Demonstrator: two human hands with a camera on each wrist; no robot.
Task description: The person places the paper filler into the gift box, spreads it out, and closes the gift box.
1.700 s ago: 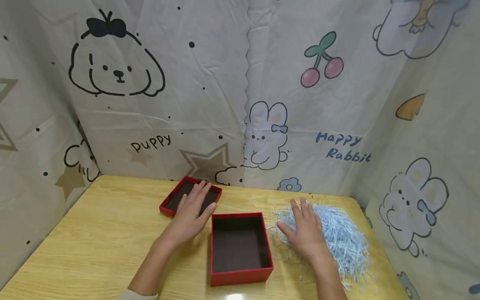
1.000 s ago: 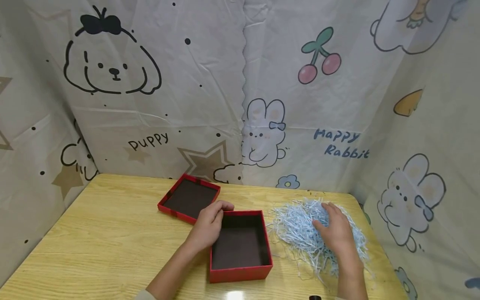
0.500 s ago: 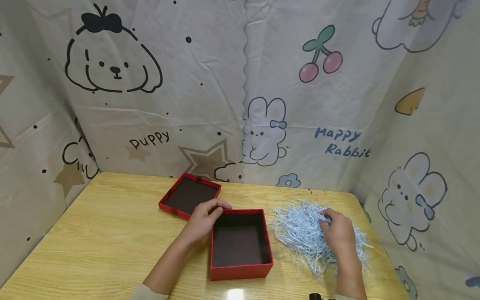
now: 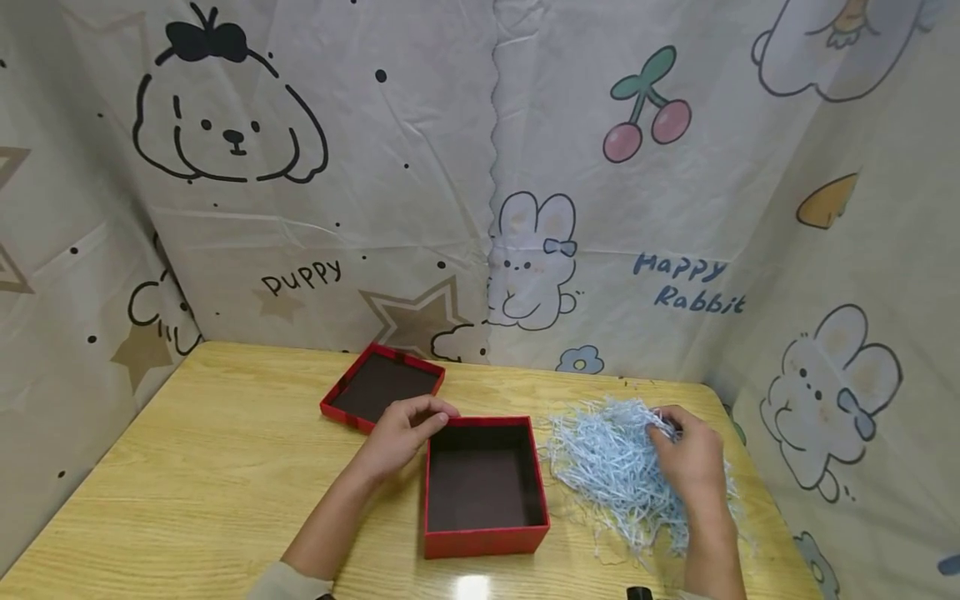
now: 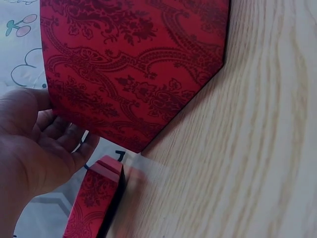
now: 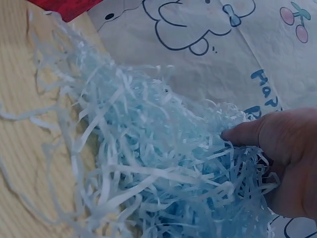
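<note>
A red gift box point(image 4: 487, 543) with a dark inside stands open-topped on the table. My left hand point(image 4: 397, 433) holds its far left corner; in the left wrist view the thumb is at the top edge and the fingers curl along the patterned red wall point(image 5: 133, 69). To the right lies a loose heap of pale blue shredded paper point(image 4: 615, 467). My right hand point(image 4: 693, 458) pinches strands at the heap's right side, and in the right wrist view the thumb point(image 6: 245, 134) presses into them while the other fingers are partly hidden by paper.
The red box lid point(image 4: 386, 383) lies inside up behind the box to the left, close to the back curtain point(image 4: 420, 208). A small black object point(image 4: 639, 592) shows at the bottom edge near the right wrist. Stray strands spread over the wooden table point(image 4: 202, 467).
My left hand has come from above the lid to the box's far left corner. My right hand has shifted rightward over the heap, and its fingers have closed on some paper.
</note>
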